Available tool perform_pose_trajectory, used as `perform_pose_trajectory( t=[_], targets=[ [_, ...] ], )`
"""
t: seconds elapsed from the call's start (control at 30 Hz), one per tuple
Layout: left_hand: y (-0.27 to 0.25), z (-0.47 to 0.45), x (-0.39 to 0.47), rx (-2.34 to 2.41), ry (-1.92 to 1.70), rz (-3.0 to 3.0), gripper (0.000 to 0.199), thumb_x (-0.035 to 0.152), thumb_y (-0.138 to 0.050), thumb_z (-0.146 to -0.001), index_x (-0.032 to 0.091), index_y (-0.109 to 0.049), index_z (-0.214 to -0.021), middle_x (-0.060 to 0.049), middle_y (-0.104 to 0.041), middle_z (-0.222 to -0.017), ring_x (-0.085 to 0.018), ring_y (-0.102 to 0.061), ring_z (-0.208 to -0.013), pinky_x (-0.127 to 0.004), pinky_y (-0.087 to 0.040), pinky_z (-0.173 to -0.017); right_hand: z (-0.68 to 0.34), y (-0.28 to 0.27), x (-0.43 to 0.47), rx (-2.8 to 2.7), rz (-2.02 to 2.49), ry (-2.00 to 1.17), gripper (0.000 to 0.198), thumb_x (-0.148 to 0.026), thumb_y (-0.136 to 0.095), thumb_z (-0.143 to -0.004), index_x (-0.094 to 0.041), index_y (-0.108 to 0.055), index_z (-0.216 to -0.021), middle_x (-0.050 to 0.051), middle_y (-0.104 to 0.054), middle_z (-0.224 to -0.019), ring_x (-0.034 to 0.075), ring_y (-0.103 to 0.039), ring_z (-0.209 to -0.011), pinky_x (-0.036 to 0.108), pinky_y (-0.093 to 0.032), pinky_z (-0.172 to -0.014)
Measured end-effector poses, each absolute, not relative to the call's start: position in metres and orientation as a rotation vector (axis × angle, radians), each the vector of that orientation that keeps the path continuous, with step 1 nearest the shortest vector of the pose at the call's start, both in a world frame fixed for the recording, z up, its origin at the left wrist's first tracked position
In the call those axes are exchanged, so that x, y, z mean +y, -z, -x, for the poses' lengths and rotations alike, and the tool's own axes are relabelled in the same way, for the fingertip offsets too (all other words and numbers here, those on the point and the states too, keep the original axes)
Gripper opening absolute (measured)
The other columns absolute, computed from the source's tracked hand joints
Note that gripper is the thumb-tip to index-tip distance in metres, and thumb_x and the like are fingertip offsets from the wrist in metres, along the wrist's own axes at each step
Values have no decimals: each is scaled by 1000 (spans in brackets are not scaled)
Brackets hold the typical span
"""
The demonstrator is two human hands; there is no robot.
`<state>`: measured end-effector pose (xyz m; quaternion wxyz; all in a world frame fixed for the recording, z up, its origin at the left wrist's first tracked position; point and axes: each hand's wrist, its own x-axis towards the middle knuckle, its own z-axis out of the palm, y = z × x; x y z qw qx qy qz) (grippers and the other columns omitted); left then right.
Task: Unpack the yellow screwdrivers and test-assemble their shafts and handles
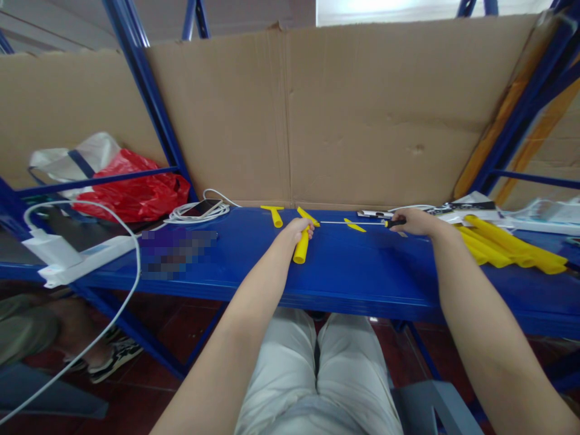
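- Nine o'clock of the left hand: a coiled white cable point(183, 213) on the blue table point(254, 272); a piece knocked that way could catch in it.
- Ten o'clock, nearby: a loose yellow T-piece point(277, 219); a sideways swing of the left wrist might bump it.
- Centre: the left hand point(299, 227) is wrapped around the held yellow T-piece point(300, 248), its stem pointing to six; a slack hold could let it twist under load.
- Three o'clock: the screwdriver point(365, 223) reaches across to that piece; whether its tip is inside cannot be told. A skewed push could slip it towards the left fingers.
- Alongside the shaft: a flat yellow piece point(356, 226), which a dipping shaft might drag.
- Farther at three: the right hand point(414, 221) grips the black handle; uneven pressure would tilt the shaft.
- Beyond, between three and four: yellow tubes point(514, 246), which a drifting right forearm could roll.
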<state>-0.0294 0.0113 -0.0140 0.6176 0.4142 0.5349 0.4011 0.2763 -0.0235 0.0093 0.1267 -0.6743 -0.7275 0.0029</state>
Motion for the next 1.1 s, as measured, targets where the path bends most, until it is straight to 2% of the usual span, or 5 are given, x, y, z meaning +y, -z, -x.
perform_pose_trajectory(
  t=[0.2,0.63,1.1],
  targets=[
    [14,28,10,1236,-898,-987,25,3,-39,-86,16,-45,-66,5,-39,-44,-4,-31,-33,-15,-26,-35,-275,-10,-24,-2111,1993,-60,9,-27,-61,-68,-21,-62,-74,1,-65,-66,17,-61,-67,25,-42,-62],
    [14,28,9,1222,-900,-962,22,4,-41,-86,15,-46,-68,5,-40,-45,-4,-32,-33,-15,-25,-35,-281,-10,-22,-2134,1957,51,16,-31,-63,-66,-22,-65,-79,3,-68,-77,19,-62,-74,26,-44,-63],
    [14,28,10,1228,-918,-985,24,3,-40,-86,16,-45,-66,5,-40,-45,-4,-32,-33,-15,-25,-35,-276,-12,-25,-2120,1982,49,17,-30,-63,-67,-22,-66,-82,3,-69,-78,19,-63,-74,26,-45,-63]
  ],
)
